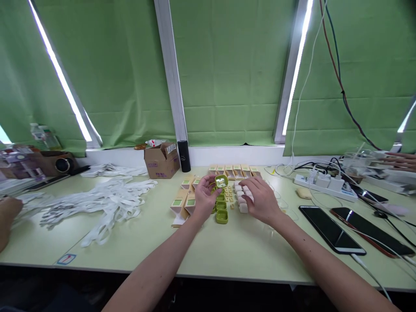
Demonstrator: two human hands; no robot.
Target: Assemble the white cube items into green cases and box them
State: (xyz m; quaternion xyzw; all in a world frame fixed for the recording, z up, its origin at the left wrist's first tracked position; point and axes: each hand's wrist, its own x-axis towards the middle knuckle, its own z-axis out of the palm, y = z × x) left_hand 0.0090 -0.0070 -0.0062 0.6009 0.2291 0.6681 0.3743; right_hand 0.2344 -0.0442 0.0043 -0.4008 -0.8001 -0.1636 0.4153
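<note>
My left hand (207, 196) holds a small green square case (221, 181) tilted up, with something whitish inside it. Below it, more green cases (222, 216) stand in a column on the table. Just right of them lie small yellowish pieces (229, 194) in rows. My right hand (258, 196) is over the right side of a block of small white cases (242, 207), its thumb and fingers bent towards them; whether it grips one cannot be made out.
Cardboard holders (180, 203) stand left of my left hand, more (232, 171) at the back. White straps (107, 203), a brown box (161, 161) and a black cylinder (183, 156) are leftward. Phones (331, 229) and a power strip (326, 185) lie right. Other people's hands (401, 161) show at both edges.
</note>
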